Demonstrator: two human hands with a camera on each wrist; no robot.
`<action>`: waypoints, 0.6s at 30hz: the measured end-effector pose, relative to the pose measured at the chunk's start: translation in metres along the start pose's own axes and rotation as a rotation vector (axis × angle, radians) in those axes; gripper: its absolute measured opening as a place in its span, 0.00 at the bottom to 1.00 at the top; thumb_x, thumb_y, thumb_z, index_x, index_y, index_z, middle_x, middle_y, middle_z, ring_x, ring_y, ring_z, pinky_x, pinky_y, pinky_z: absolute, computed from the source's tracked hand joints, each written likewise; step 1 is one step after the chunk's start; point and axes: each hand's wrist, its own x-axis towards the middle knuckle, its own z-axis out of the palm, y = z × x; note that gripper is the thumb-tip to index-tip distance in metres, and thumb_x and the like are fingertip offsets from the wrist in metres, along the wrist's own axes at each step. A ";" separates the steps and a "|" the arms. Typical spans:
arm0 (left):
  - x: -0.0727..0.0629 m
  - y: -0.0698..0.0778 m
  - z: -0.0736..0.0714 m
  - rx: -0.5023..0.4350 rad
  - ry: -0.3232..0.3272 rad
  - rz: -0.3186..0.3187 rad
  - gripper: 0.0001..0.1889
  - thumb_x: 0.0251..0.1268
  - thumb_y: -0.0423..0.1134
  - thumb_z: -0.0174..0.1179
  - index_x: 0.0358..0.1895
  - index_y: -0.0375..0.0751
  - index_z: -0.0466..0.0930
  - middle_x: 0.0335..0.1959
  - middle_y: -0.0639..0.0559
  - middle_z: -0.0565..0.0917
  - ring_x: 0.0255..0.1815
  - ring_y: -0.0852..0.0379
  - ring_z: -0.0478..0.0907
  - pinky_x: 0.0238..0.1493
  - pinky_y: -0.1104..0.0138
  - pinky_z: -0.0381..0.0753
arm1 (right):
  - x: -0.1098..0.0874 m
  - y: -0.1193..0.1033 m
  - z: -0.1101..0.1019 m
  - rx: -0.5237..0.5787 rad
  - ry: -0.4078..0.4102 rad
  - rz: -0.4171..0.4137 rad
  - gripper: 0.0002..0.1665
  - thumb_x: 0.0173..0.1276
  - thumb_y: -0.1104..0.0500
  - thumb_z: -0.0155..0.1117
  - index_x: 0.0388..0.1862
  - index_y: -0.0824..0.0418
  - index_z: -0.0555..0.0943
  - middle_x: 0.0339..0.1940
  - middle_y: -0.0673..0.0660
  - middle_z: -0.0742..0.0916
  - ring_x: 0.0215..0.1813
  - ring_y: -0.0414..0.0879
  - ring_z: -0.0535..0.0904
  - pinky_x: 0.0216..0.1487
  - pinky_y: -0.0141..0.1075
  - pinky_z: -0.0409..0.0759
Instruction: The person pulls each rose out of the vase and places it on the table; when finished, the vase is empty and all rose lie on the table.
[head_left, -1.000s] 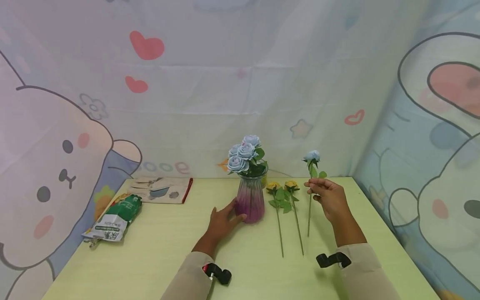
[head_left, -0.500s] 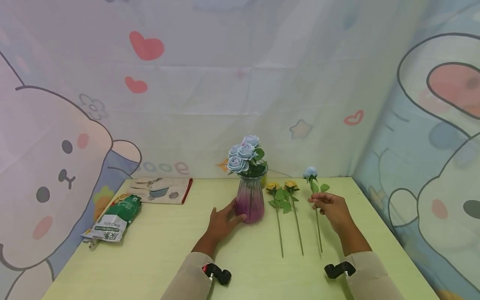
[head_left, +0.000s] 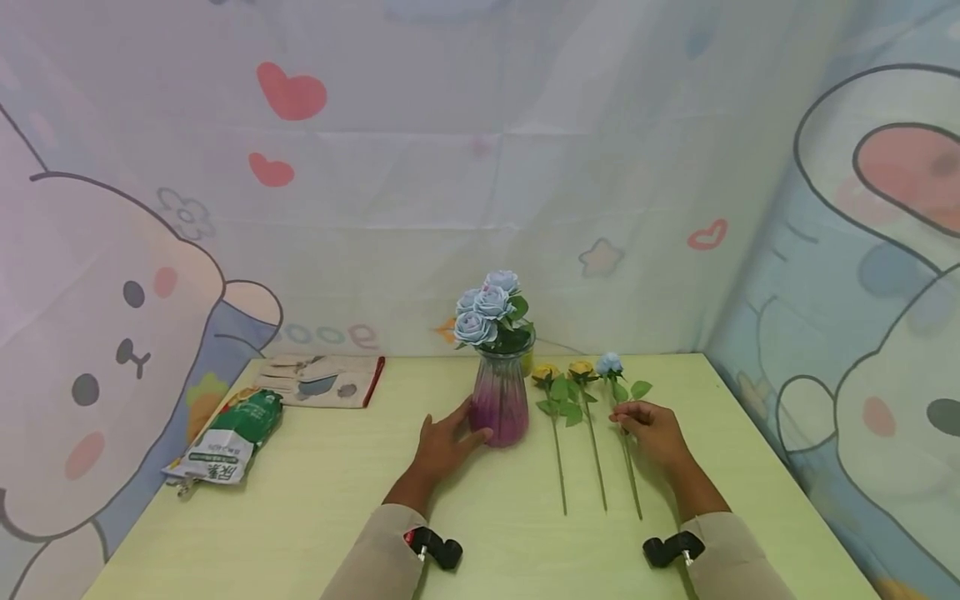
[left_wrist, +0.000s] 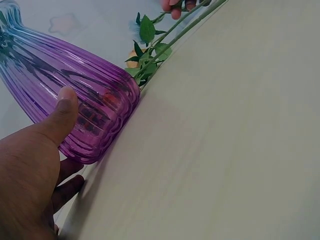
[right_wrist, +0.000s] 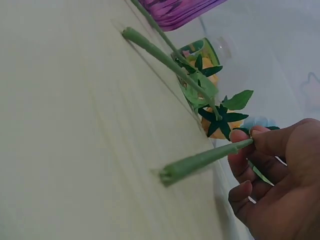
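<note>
A ribbed glass vase (head_left: 501,408), clear at the neck and purple below, holds several pale blue artificial roses (head_left: 492,302). My left hand (head_left: 442,450) grips its lower left side, the thumb across the front; some of the fingers are hidden behind the glass in the left wrist view. With thumb and fingertips, my right hand (head_left: 654,433) pinches the green stem of a single blue rose (head_left: 609,363) low over the table. Left of that stem lie two yellow roses (head_left: 581,369), side by side, their stem ends toward me.
At the left of the pale table (head_left: 315,517) lie a green and white packet (head_left: 232,437) and a pair of light work gloves (head_left: 322,381) with red cuff edging. Behind the vase, a yellow-green container (head_left: 528,362) partly shows. A printed cloth (head_left: 420,192) backs the table.
My right hand has lowered the blue rose from upright to nearly flat, beside the yellow ones, and shifted it slightly left over the last half second. The left hand and vase keep their place.
</note>
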 end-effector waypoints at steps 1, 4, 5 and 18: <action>0.000 0.000 0.000 0.000 -0.003 -0.001 0.42 0.78 0.62 0.64 0.87 0.48 0.64 0.80 0.44 0.75 0.85 0.40 0.70 0.88 0.28 0.40 | -0.001 0.002 0.001 -0.013 0.006 -0.012 0.14 0.83 0.66 0.63 0.59 0.75 0.85 0.52 0.67 0.94 0.44 0.39 0.88 0.43 0.29 0.84; -0.001 0.001 0.001 0.002 -0.001 -0.001 0.42 0.78 0.62 0.64 0.87 0.47 0.64 0.80 0.44 0.75 0.85 0.40 0.70 0.88 0.28 0.41 | -0.001 0.006 0.002 -0.054 0.032 -0.034 0.14 0.83 0.64 0.64 0.58 0.73 0.87 0.53 0.69 0.94 0.46 0.36 0.88 0.46 0.27 0.84; 0.000 0.001 0.001 0.004 0.001 0.000 0.42 0.78 0.62 0.64 0.87 0.47 0.65 0.80 0.44 0.75 0.85 0.40 0.71 0.88 0.28 0.41 | -0.001 0.007 0.003 -0.076 0.039 -0.042 0.14 0.83 0.63 0.65 0.58 0.73 0.87 0.53 0.69 0.94 0.46 0.34 0.87 0.47 0.26 0.84; -0.001 0.002 0.001 0.010 0.000 -0.001 0.42 0.78 0.62 0.64 0.86 0.46 0.64 0.80 0.43 0.76 0.85 0.40 0.71 0.88 0.28 0.42 | -0.002 0.017 0.007 -0.183 0.091 -0.031 0.18 0.84 0.56 0.67 0.64 0.65 0.88 0.55 0.64 0.92 0.50 0.41 0.84 0.50 0.30 0.82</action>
